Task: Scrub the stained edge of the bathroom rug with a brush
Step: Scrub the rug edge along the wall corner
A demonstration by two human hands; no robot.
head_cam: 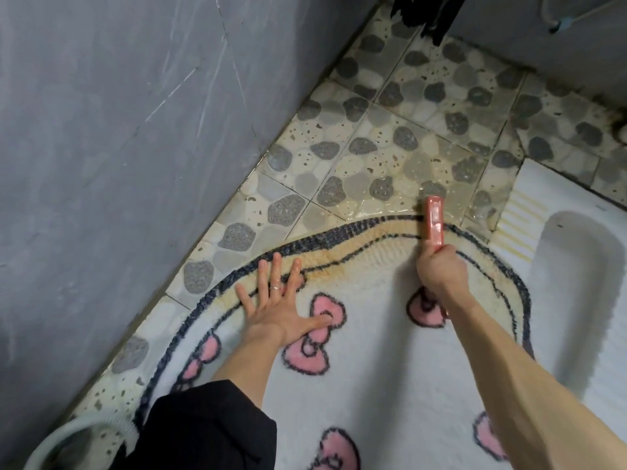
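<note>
The bathroom rug (373, 385), white with pink bows and a dark braided border, lay on the pebble-patterned tiled floor (390, 137). Its far edge curved close to the grey wall (118, 147) on the left, and its right side lay next to a white squat toilet pan (576, 266).

The left hand (281, 300) was flat on the rug with the fingers spread and straight. The fingertips reached the cream band inside the border, pressing the pile down and gripping nothing. A ring (275, 287) showed on one finger, and a black sleeve (210, 432) covered the near forearm. The right hand (441, 269) was closed in a fist round the handle of a red scrubbing brush (435, 218). The brush pointed away and lay across the far rim of the rug, its head over the border and partly over the tiles.

The stained edge (339, 262) ran as a yellow-brown smear along the cream band between the two hands. It was darkest just right of the left fingertips. The tiles beyond the brush looked wet.

Judging by this, the scrubbing was under way but far from finished. The brush sat at the right end of the stain, and the discoloured stretch toward the left hand looked untreated. Whether the band under and right of the brush was cleaner could not be told with confidence. Most of the stain seemed left to work.
</note>
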